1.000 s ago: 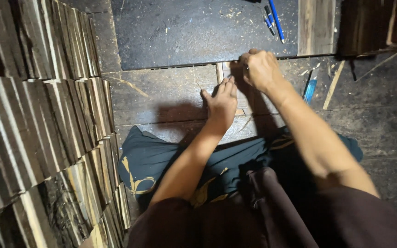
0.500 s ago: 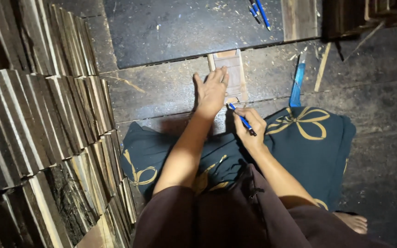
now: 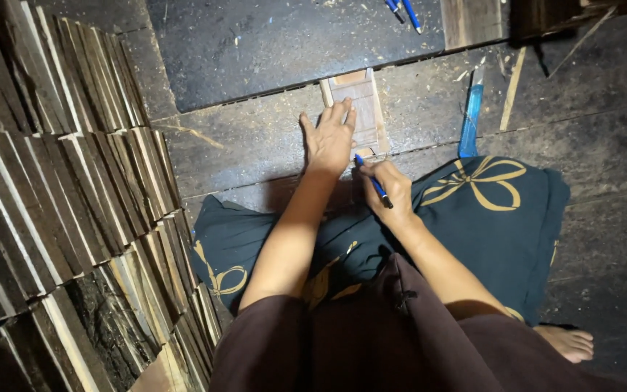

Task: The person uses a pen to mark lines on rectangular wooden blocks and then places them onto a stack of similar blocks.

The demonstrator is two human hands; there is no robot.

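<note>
While my left hand (image 3: 330,138) lies flat, fingers spread, on the wood piece (image 3: 361,109), my right hand (image 3: 386,189) pinches a blue pen (image 3: 373,181) just below it. Wood looks thin, light, stiff; I'd grip its long edges.

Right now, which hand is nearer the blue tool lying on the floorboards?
Right. The right hand, holding a blue pen, sits down and to the left of the blue tool, apart from it. The left hand is farther left, resting flat on the small wooden piece.
</note>
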